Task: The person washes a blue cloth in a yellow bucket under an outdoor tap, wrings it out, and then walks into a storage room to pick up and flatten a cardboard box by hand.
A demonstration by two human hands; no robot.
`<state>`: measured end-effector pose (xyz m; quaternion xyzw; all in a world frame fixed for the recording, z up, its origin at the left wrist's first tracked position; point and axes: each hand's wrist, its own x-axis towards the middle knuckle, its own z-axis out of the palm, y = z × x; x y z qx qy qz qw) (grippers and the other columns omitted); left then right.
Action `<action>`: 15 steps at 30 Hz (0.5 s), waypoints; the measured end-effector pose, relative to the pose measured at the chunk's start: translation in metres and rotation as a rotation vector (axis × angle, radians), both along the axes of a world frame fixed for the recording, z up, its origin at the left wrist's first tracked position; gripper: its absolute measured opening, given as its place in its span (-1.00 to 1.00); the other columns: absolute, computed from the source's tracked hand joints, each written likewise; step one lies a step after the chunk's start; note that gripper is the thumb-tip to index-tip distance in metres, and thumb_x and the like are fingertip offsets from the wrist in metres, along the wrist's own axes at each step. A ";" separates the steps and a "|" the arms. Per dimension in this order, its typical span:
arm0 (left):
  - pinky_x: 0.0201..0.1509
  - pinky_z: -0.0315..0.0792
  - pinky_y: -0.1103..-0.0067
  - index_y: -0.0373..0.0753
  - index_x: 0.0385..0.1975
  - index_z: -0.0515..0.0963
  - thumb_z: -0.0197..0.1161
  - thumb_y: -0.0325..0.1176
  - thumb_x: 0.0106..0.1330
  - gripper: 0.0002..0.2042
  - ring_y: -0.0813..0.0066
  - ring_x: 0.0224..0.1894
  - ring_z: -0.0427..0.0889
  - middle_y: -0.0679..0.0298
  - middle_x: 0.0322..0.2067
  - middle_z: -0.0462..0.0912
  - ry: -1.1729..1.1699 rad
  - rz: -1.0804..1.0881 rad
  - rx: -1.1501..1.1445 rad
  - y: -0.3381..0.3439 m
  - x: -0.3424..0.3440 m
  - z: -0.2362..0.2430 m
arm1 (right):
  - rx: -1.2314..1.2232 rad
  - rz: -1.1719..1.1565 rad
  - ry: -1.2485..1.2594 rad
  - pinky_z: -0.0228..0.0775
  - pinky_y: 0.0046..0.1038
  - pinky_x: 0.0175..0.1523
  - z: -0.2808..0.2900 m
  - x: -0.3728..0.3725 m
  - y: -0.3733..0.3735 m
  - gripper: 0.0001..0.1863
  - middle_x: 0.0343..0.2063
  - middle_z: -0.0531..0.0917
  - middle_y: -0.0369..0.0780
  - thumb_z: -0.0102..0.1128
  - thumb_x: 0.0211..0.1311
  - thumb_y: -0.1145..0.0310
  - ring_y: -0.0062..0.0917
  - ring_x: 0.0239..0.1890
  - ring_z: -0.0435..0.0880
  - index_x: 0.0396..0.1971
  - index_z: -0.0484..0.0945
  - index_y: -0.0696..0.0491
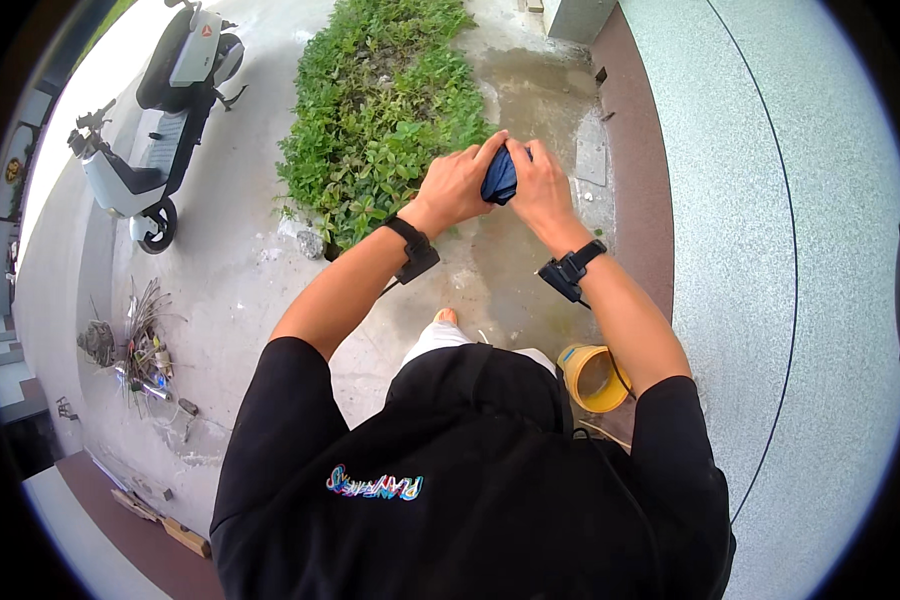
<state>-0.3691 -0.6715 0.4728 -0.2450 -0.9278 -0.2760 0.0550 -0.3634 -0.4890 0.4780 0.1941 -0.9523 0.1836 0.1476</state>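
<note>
Out in front of me, both hands hold a small bunched dark blue cloth (500,178). My left hand (454,187) grips it from the left, fingers bent over its top. On its other side my right hand (543,192) closes on it, with the fingertips of both hands almost meeting above. Much of the cloth is hidden by the fingers, so its full shape cannot be made out. Each wrist wears a black strap with a small box, the left strap (413,250) and the right strap (572,271), and a thin cable runs from each.
A yellow bucket (597,380) stands by my right side, close to the speckled pale wall (730,250). Green plants (380,130) fill a bed ahead. A white and black scooter (160,150) is parked at the far left. Twigs and litter (148,350) lie on the concrete below it.
</note>
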 end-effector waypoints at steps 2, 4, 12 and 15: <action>0.01 0.62 0.24 -0.10 0.39 0.27 0.58 -0.34 -0.13 -0.06 0.04 -0.01 0.72 0.10 -0.07 0.72 0.057 0.100 -0.056 -0.050 -0.028 0.008 | -0.030 0.073 -0.022 0.59 -0.14 0.03 0.007 -0.040 -0.052 -0.35 -0.10 0.56 -0.07 0.46 -0.09 0.59 -0.06 -0.03 0.65 0.12 0.49 0.05; -0.02 0.60 0.24 -0.11 0.32 0.32 0.54 -0.40 -0.09 -0.15 0.04 -0.04 0.73 0.11 -0.11 0.73 0.128 0.161 -0.104 -0.096 -0.059 0.010 | -0.049 0.165 -0.073 0.59 -0.13 0.05 0.014 -0.087 -0.094 -0.37 -0.09 0.57 -0.05 0.46 -0.07 0.57 -0.02 -0.03 0.65 0.11 0.50 0.07; -0.12 0.56 0.21 -0.15 0.06 0.41 0.34 -0.54 0.12 -0.53 0.04 -0.16 0.71 0.15 -0.29 0.69 0.250 0.337 -0.347 -0.201 -0.139 0.003 | 0.046 0.426 -0.369 0.61 -0.15 0.04 -0.008 -0.224 -0.212 -0.63 -0.17 0.73 0.03 0.44 -0.04 0.38 -0.06 -0.06 0.74 -0.16 0.66 0.13; -0.08 0.53 0.26 -0.10 0.04 0.45 0.25 -0.56 0.20 -0.60 0.13 -0.12 0.69 0.23 -0.27 0.67 0.280 0.463 -0.412 -0.209 -0.167 -0.008 | 0.138 0.528 -0.462 0.64 -0.19 0.00 -0.007 -0.276 -0.239 -0.74 -0.27 0.79 0.00 0.45 -0.09 0.32 -0.12 -0.13 0.78 -0.37 0.73 0.12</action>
